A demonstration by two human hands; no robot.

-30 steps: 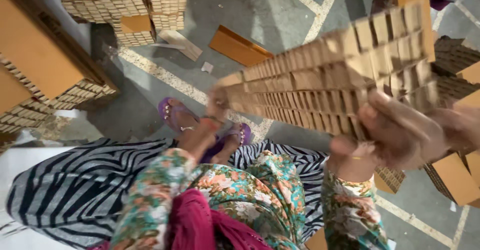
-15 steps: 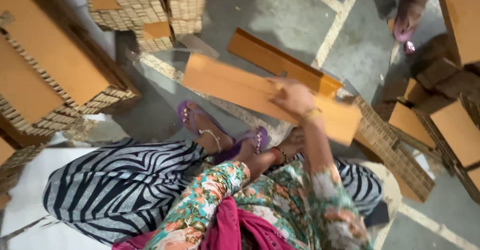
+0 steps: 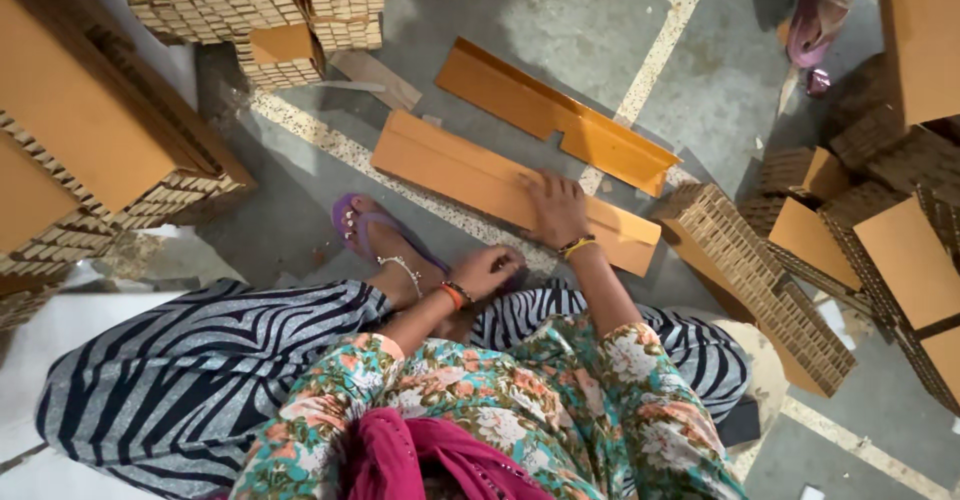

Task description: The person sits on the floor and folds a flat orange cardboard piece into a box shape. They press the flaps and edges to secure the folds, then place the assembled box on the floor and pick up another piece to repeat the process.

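Observation:
A long orange cardboard panel (image 3: 450,165) lies flat on the grey floor in front of me. My right hand (image 3: 556,207) presses flat on its right half, fingers spread. My left hand (image 3: 490,268) rests by my ankle, just behind the panel's near edge, fingers loosely curled and holding nothing. My foot in a purple sandal (image 3: 372,235) sits left of that hand. A second orange panel (image 3: 550,115) with a notched edge lies on the floor beyond the first.
Stacks of honeycomb cardboard blocks stand at the left (image 3: 90,150), top (image 3: 260,10) and right (image 3: 870,250). One honeycomb slab (image 3: 760,280) lies beside my right arm. Another person's foot in a pink sandal (image 3: 820,20) is at the top right.
I held a honeycomb panel up a second ago; it came down face-up onto the floor. My right hand now presses it flat, and my left hand has let go and dropped to my ankle.

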